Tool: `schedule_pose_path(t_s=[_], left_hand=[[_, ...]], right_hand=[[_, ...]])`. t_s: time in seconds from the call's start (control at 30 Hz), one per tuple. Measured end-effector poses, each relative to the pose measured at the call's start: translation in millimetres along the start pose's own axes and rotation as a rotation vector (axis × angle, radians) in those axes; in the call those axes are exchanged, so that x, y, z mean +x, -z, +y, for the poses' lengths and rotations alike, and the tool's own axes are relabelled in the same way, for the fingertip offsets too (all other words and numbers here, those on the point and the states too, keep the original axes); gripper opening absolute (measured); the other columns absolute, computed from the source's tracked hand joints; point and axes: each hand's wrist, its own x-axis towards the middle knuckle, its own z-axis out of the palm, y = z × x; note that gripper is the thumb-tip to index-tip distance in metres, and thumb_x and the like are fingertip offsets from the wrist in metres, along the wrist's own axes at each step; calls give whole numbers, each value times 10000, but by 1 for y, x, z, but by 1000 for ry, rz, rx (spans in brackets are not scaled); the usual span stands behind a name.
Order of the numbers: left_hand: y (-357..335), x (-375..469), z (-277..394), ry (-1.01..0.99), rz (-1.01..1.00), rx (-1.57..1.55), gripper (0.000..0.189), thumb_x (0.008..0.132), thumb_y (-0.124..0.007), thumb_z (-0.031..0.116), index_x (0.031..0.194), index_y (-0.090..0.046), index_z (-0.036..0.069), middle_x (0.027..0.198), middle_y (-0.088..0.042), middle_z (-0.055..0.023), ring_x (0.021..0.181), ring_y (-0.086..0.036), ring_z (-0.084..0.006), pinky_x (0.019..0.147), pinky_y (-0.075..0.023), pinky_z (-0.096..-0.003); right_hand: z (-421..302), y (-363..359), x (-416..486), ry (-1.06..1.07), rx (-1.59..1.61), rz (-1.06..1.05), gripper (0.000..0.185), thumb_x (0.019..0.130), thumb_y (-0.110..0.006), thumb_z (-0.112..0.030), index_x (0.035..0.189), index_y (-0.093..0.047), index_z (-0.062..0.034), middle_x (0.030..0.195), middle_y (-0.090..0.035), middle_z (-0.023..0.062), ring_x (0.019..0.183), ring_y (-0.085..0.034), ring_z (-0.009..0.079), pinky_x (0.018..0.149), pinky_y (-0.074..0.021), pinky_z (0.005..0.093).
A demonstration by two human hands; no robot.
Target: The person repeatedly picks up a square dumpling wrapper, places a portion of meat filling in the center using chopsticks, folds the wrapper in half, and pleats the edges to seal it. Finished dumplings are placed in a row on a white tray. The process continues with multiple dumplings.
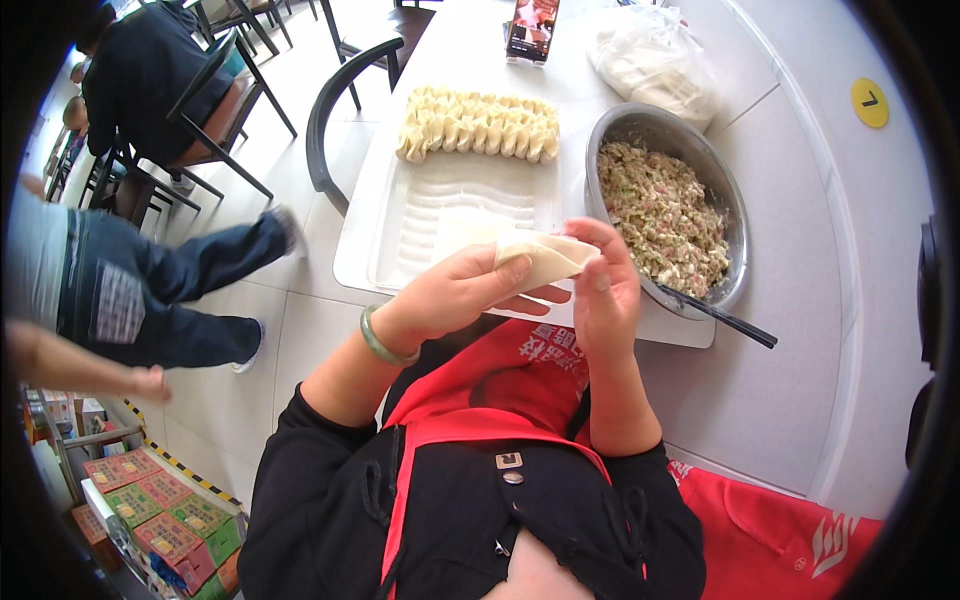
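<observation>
My left hand [469, 289], with a green bangle at its wrist, cradles a folded dough wrapper [546, 259] between thumb and fingers. At the wrapper's right end, the fingertips of my right hand [611, 292] pinch its edge. Whether filling lies inside the fold is hidden. Both hands are above the near edge of a white ribbed tray [465, 184]. Rows of pleated dumplings [480, 124] stand packed at the tray's far end. To the right is a steel bowl [741, 251] of minced filling [664, 214], with dark chopsticks [727, 322] leaning over its near rim.
A clear plastic bag [652, 56] with pale contents sits behind the bowl. A phone [532, 30] stands upright at the back of the white table [356, 262]. A chair [319, 127] adjoins the left edge. A person [150, 285] walks by at left, near stacked boxes [161, 499].
</observation>
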Motion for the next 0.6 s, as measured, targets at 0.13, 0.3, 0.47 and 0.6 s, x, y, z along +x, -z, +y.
schedule_pose_path(t_s=[0.13, 0.3, 0.47, 0.6], left_hand=[[-3, 7, -10, -104, 166, 109, 385, 1020, -393, 271, 1277, -478, -3, 1151, -575, -89, 996, -605, -173, 830, -524, -305], [1, 17, -23, -61, 349, 159, 338, 1021, -383, 260, 1193, -524, 5, 951, -597, -35, 809, -573, -88, 685, -482, -235], [1, 13, -22, -207, 434, 594, 145, 951, -519, 111, 1054, -537, 11, 885, -598, -34, 730, -579, -77, 601, -462, -221], [4, 6, -20, -184, 443, 299, 135, 910, -593, 75, 1020, -532, 24, 899, -617, -45, 751, -603, -87, 614, -475, -218]], right_hand=[[5, -3, 3, 86, -223, 59, 113, 836, -654, -6, 948, -642, 0, 939, -656, 62, 804, -596, 142, 707, -479, 274], [-1, -2, 12, 777, -961, -24, 164, 736, -714, 33, 875, -675, -45, 778, -617, 68, 695, -602, 183, 588, -469, 257], [-5, -4, 5, -165, -128, -81, 237, 835, -678, -29, 1063, -622, 3, 825, -629, -7, 683, -524, 31, 587, -418, 185], [-2, 10, 11, -334, 37, -67, 225, 850, -677, -69, 1054, -632, 12, 875, -652, 25, 676, -516, 34, 574, -377, 169]])
